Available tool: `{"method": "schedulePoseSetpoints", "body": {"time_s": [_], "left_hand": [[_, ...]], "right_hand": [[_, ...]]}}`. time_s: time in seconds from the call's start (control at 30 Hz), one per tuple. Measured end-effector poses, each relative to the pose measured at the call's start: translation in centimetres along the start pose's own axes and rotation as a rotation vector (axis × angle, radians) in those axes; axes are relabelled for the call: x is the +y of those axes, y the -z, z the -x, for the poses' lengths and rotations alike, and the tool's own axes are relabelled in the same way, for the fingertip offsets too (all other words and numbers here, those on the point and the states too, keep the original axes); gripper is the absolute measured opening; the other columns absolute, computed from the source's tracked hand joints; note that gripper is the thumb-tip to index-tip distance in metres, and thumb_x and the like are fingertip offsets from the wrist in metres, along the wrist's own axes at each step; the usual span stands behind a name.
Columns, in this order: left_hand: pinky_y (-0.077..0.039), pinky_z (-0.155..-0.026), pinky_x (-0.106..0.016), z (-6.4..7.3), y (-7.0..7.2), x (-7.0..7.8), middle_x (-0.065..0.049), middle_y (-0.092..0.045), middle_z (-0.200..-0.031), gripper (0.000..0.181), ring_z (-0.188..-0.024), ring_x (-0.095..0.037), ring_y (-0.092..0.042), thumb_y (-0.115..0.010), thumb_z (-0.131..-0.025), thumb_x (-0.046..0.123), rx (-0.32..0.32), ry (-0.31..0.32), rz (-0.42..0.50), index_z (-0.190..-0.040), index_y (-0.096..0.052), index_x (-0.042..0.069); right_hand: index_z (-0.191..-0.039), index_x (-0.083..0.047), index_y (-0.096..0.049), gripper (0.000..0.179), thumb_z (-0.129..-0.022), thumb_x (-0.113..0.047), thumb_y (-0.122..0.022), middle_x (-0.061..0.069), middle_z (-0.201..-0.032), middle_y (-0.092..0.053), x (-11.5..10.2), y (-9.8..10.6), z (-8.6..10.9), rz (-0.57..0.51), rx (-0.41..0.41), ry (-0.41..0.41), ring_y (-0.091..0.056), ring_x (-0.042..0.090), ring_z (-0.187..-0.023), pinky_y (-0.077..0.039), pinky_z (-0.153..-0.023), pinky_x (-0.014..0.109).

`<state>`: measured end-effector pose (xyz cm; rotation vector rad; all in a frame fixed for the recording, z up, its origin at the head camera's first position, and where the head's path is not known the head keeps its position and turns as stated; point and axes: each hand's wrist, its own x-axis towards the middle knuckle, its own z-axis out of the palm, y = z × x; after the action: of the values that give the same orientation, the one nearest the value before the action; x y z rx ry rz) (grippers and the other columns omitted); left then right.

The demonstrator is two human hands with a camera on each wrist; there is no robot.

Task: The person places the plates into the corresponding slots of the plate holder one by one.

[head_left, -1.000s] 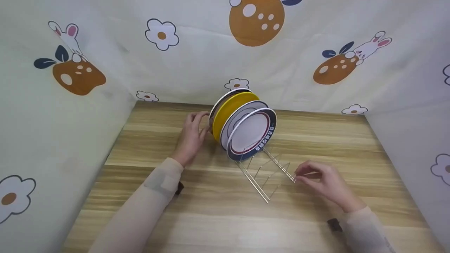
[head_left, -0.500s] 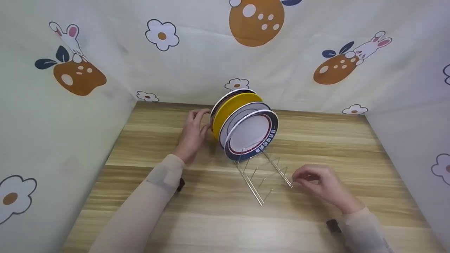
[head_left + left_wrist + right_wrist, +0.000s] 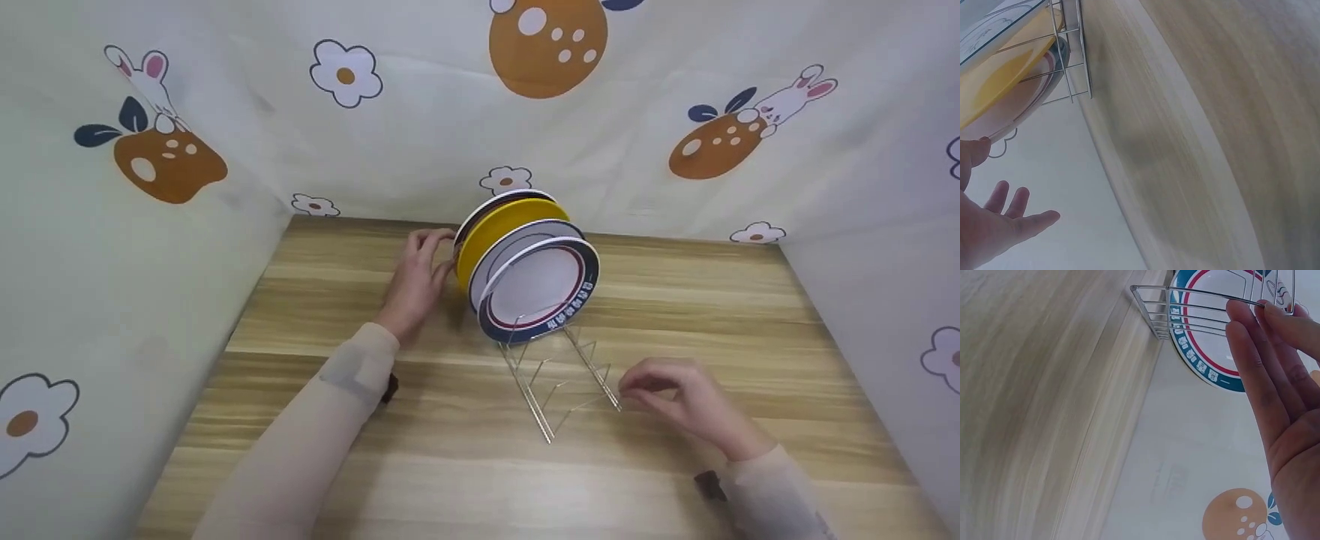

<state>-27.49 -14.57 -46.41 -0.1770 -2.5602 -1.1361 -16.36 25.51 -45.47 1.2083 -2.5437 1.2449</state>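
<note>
A wire dish rack (image 3: 536, 405) lies across the wooden table, its near bars bare. Several plates stand upright at its far end: a front white plate with a dark printed rim (image 3: 536, 285), a grey-white plate (image 3: 484, 281), a yellow plate (image 3: 510, 217) and a dark-rimmed plate (image 3: 469, 217) behind. My left hand (image 3: 416, 285) grips the rack's rear end beside the rearmost plate; in the left wrist view its other fingers (image 3: 1036, 223) spread straight, and its hold is partly hidden. With thumb and fingertips, my right hand (image 3: 1297, 410) pinches the rack's near right corner wire.
The wooden table (image 3: 712, 315) runs back to a pale printed cloth (image 3: 420, 142) hung behind and along both sides. The plates stand close to the cloth at the back. Dark straps sit under both wrists.
The rack's near end has swung left and toward me, with my right hand following it. The plates and my left hand have shifted slightly right. Both holds stay the same.
</note>
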Motion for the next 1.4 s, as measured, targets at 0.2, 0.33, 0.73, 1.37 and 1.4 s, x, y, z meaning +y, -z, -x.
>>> {"method": "schedulePoseSetpoints", "body": {"time_s": [0.2,0.33,0.73,1.37,1.4], "left_hand": [[-0.046,-0.101,-0.036,-0.4,-0.1,0.1,-0.003,-0.044,-0.127,0.04,-0.118,-0.023,-0.05,-0.064,-0.091,0.016,0.021,-0.046,-0.003,-0.126,-0.052,0.032],[-0.047,-0.1,-0.036,-0.6,-0.1,0.2,-0.004,-0.045,-0.125,0.04,-0.116,-0.023,-0.051,-0.064,-0.091,0.015,0.024,-0.056,-0.011,-0.125,-0.052,0.032],[-0.046,-0.102,-0.036,-0.9,-0.6,0.1,-0.003,-0.043,-0.124,0.037,-0.114,-0.02,-0.05,-0.063,-0.092,0.016,0.002,-0.041,0.031,-0.124,-0.053,0.031],[-0.048,-0.098,-0.04,-1.7,-1.2,0.1,-0.004,-0.044,-0.127,0.036,-0.117,-0.027,-0.05,-0.062,-0.091,0.007,-0.01,-0.022,0.134,-0.122,-0.056,0.026],[-0.048,-0.098,-0.039,-1.8,-1.2,0.2,-0.005,-0.044,-0.127,0.036,-0.117,-0.027,-0.05,-0.062,-0.092,0.008,-0.012,-0.021,0.129,-0.122,-0.057,0.026]], "right_hand": [[-0.095,-0.014,-0.071,0.038,-0.071,0.015,-0.072,0.006,-0.088,-0.072,-2.0,0.0,-0.7,-0.041,-0.007,0.047,-0.07,0.019,-0.077,-0.06,-0.067,0.031],[-0.097,-0.015,-0.071,0.037,-0.072,0.012,-0.073,0.002,-0.09,-0.072,-1.5,-0.4,-0.7,-0.049,-0.035,0.088,-0.07,0.018,-0.076,-0.06,-0.067,0.032],[-0.099,-0.013,-0.071,0.024,-0.081,0.002,-0.071,0.001,-0.096,-0.073,-0.7,-1.2,0.1,-0.079,-0.141,0.012,-0.07,0.011,-0.086,-0.058,-0.076,0.023],[-0.103,-0.018,-0.07,0.036,-0.078,0.007,-0.072,0.003,-0.093,-0.073,-1.4,-3.1,-0.1,-0.087,-0.075,0.172,-0.069,0.012,-0.086,-0.057,-0.073,0.019],[-0.103,-0.019,-0.07,0.037,-0.077,0.008,-0.072,0.003,-0.093,-0.073,-1.6,-3.1,-0.1,-0.087,-0.071,0.171,-0.069,0.012,-0.085,-0.057,-0.073,0.019]]}}
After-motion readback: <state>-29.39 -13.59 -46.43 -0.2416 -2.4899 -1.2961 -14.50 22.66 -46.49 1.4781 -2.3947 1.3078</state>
